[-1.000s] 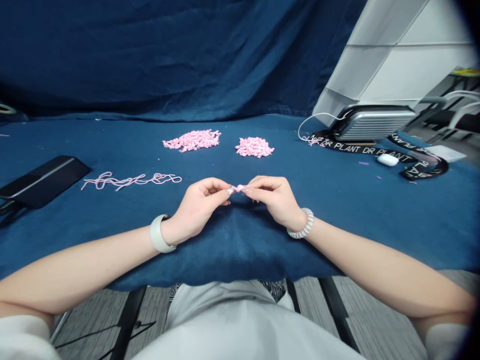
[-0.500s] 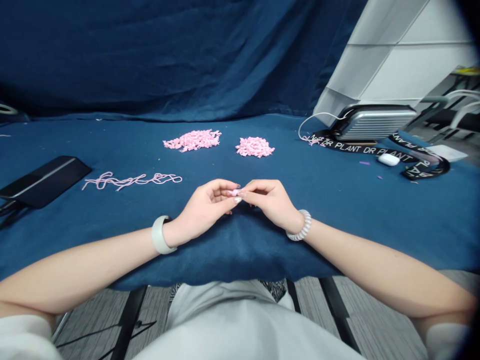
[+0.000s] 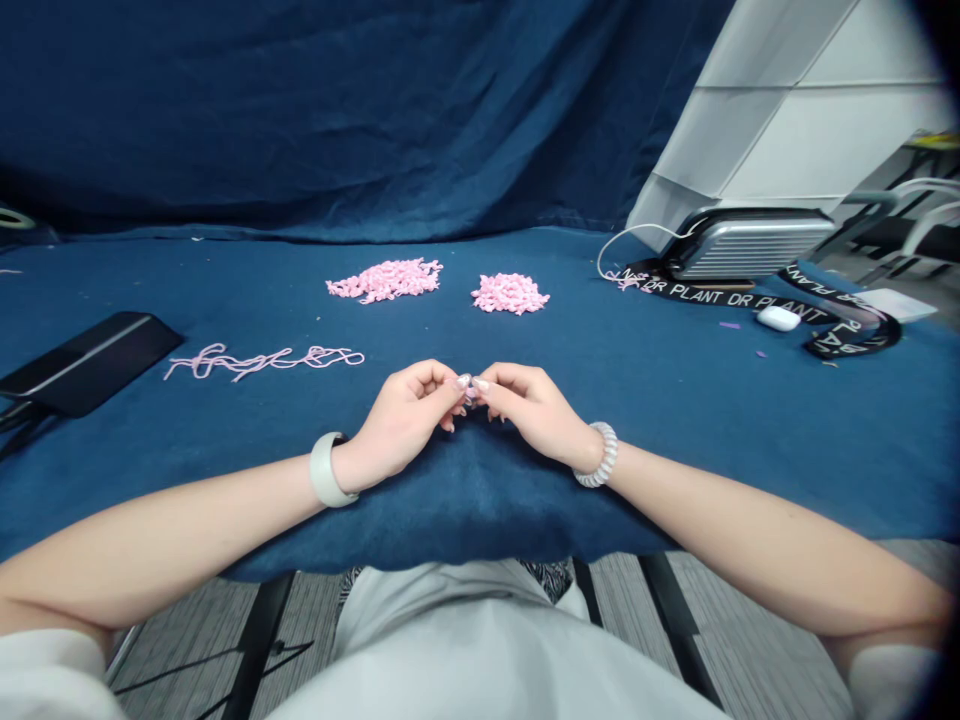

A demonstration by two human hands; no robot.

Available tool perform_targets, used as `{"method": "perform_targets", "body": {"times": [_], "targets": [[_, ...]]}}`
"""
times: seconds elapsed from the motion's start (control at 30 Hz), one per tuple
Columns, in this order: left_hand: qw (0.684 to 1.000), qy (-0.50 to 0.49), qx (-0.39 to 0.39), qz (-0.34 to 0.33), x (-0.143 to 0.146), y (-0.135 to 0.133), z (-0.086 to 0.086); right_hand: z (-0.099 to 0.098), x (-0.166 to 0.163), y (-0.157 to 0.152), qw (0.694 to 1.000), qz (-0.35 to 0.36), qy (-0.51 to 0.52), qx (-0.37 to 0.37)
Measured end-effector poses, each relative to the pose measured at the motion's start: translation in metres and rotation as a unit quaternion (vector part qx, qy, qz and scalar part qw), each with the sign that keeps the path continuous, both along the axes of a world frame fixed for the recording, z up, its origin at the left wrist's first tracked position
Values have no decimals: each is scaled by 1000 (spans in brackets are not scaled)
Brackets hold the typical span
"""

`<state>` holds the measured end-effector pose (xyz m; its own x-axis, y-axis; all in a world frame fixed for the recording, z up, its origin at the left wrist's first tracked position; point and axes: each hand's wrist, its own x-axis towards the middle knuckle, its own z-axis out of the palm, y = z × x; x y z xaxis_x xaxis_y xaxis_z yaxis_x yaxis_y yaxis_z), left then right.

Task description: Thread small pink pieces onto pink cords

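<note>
My left hand (image 3: 409, 415) and my right hand (image 3: 534, 408) meet above the blue cloth near the table's front edge. Thumb and forefinger of each are pinched on one tiny pink piece (image 3: 471, 394), mostly covered by the fingertips; it looks like a small knotted bit of pink cord, but its exact kind is hard to see. Beyond the hands lie two piles of small pink knotted pieces, a wider pile (image 3: 390, 281) on the left and a rounder pile (image 3: 510, 294) on the right. Loose pale pink cords (image 3: 262, 362) stretch across the cloth left of my left hand.
At the left edge lies a dark flat panel (image 3: 94, 362) on a stand. To the right are a silver ribbed case (image 3: 757, 248) with a white cable, a black lettered strap (image 3: 705, 293) and a small white case (image 3: 778, 318). A blue curtain (image 3: 337, 120) hangs behind.
The thumbs have rolled inward and up, bringing both pinches closer together over the pink piece, which is now more covered. The piles and cords have not moved.
</note>
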<state>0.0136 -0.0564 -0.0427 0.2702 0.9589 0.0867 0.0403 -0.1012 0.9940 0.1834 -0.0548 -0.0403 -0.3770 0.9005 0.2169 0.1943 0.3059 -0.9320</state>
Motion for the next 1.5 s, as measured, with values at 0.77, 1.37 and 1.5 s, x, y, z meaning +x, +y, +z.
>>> {"method": "perform_targets", "body": {"times": [0.77,1.37,1.5], "targets": [[996,-35,-80,1,0,0,-9,-3,1,4,997,-33,-63,31],[995,-42,-86,11,0,0,-9,-5,3,9,1000,-6,-1,-29],[996,-23,-83,7,1,-1,-7,-6,1,6,999,8,-53,7]]}}
